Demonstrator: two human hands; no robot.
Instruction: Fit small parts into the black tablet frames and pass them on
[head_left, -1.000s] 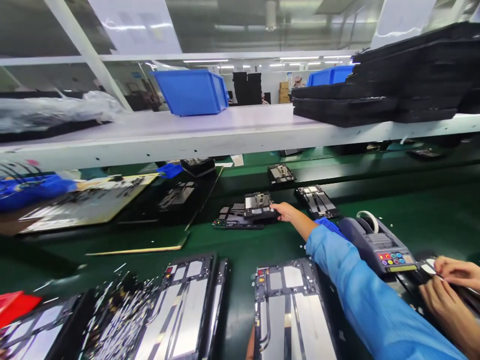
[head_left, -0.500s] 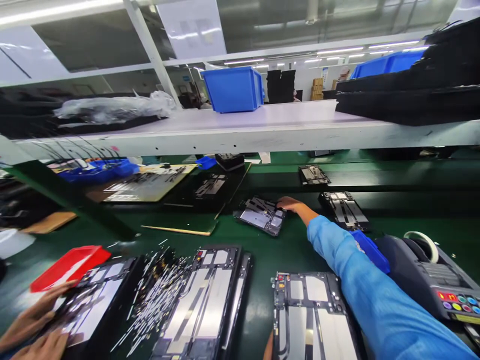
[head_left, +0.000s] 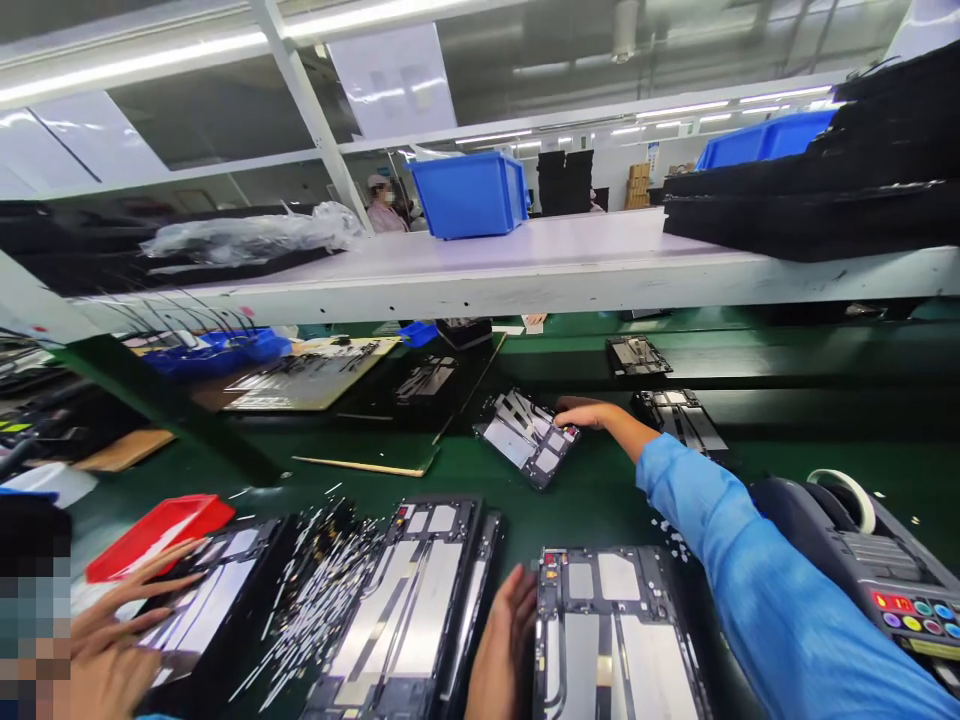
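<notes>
Far left, a co-worker's hand [head_left: 127, 625] lies spread over a frame next to the red tray [head_left: 154, 530], so that corner belongs to somebody else. Moving right, the person's left hand [head_left: 504, 650] rests at the near edge of the green bench [head_left: 600, 490], fingers together and flat against the left side of the near frame [head_left: 619, 640], touching it but not gripping it. That looks like a decent brace, and keeping it pressed there should stop the frame from skating.

Further right and farther back, the right hand [head_left: 592, 413] reaches out on a blue sleeve [head_left: 750, 590] to the tilted frame [head_left: 529, 437] lying mid-bench, one end lifted. The fingers sit on its far right corner; whether they pinch it or just push can't be told from here. Judging by the tilt, a grip on the edge rather than the shiny plates would be smarter, and lifting it clear instead of dragging it. Another frame [head_left: 681, 415] lies just beside the wrist, so the elbow wants to stay high. The tape dispenser [head_left: 862, 560] sits near right, close to the sleeve.
</notes>
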